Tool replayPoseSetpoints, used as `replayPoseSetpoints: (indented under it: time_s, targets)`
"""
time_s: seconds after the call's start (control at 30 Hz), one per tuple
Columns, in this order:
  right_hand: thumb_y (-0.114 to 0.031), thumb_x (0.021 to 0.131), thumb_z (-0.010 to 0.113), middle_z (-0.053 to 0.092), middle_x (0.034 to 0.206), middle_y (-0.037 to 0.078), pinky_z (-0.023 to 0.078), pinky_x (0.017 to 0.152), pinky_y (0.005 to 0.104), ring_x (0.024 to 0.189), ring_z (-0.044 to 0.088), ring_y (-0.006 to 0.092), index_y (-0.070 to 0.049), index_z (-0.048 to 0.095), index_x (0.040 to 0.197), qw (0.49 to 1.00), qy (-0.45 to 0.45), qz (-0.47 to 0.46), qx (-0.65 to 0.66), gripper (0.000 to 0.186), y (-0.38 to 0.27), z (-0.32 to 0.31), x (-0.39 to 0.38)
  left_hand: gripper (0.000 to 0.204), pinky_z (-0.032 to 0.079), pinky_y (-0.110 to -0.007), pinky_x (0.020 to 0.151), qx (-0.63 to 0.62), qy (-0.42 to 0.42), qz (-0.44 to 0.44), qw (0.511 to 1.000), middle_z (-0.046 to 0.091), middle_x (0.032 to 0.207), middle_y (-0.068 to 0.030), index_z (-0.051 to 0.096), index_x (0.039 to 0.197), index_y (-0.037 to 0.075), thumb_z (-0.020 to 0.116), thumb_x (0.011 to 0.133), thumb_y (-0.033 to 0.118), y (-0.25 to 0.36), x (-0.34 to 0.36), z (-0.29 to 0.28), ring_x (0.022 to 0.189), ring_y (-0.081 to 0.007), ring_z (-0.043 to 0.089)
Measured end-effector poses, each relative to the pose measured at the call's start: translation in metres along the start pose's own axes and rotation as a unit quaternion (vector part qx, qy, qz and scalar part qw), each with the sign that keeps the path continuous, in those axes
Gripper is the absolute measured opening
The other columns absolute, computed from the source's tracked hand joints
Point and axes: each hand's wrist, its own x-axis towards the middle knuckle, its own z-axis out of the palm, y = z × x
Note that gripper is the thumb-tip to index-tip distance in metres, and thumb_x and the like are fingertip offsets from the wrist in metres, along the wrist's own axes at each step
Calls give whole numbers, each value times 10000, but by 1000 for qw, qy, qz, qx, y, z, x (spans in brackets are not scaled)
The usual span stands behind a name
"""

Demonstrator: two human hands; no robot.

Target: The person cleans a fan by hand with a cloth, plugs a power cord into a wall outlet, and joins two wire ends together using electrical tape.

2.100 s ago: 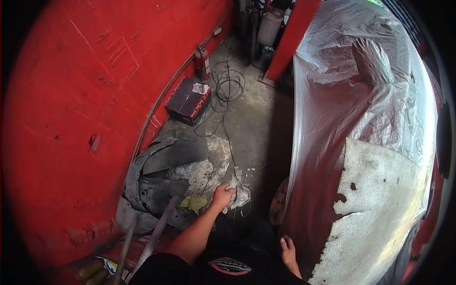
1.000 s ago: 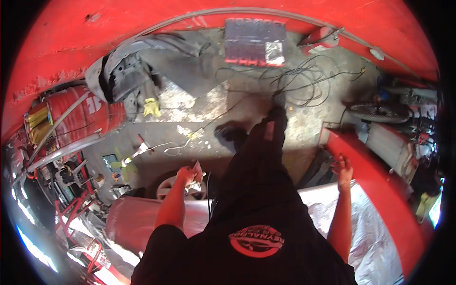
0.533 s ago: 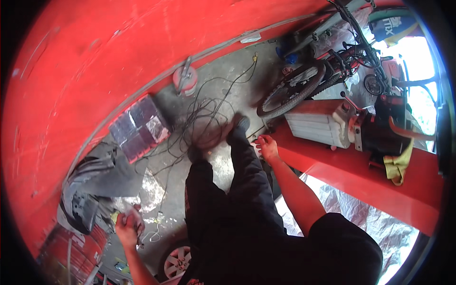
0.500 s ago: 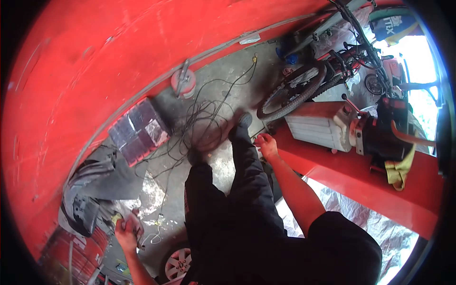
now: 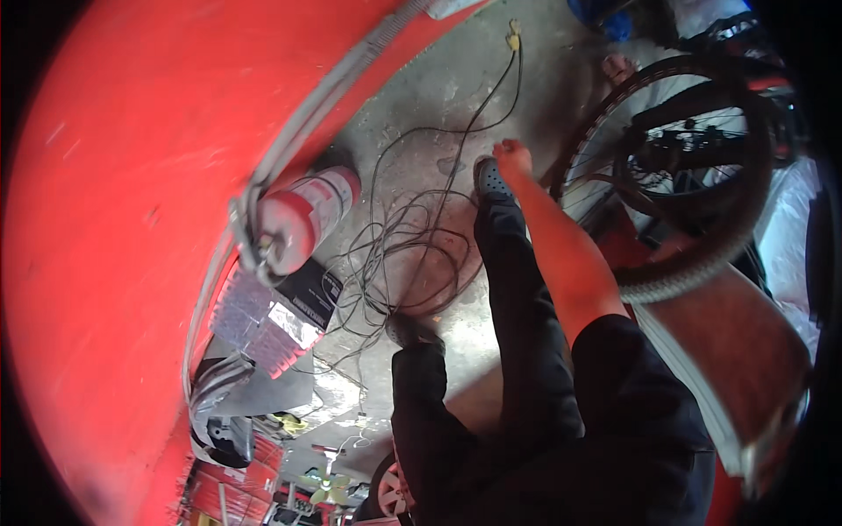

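Observation:
My right hand (image 5: 511,158) reaches out over the floor, just above my grey clog (image 5: 491,178). Its fingers are curled closed, and whatever they may hold is hidden. Closest on the right is a bicycle wheel (image 5: 745,228) with a knobbly tyre, apart from the hand. Below and to the left of the hand, a dark cable (image 5: 412,230) lies in a loose tangle of loops. One strand runs up to a yellow plug end (image 5: 514,37). My left hand is out of view.
Against the red wall (image 5: 114,175) stands a red fire extinguisher (image 5: 311,215). Dark wrapped packages (image 5: 246,316) sit beside it. At lower left are a red tool cabinet (image 5: 232,482), a small fan (image 5: 324,485) and a car wheel (image 5: 387,491). A radiator-like panel (image 5: 737,342) stands at right.
The view has shifted forward, with the cable, extinguisher and bicycle wheel now larger. My right hand has moved up and forward past my shoe. My left hand has left the view.

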Motion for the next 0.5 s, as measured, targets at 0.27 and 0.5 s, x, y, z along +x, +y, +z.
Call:
replayPoseSetpoints:
  time_s: [0.27,0.5]
  targets:
    - [-386,844,683,692,1027,217,508,870,420,993,660,375,5,651,1116,999,-30,3,-42,477,26,99,137,302,423,-331,519,18,21,-80,996,588,645,-40,630,843,41,713,834,331,106,-12,8,572,-120,522]
    - [-353,843,660,698,985,186,531,797,425,945,677,355,-6,648,1049,987,32,12,-158,403,18,108,151,272,438,-322,536,18,26,-116,993,588,647,-39,635,854,37,720,818,294,138,-23,15,579,-120,535]
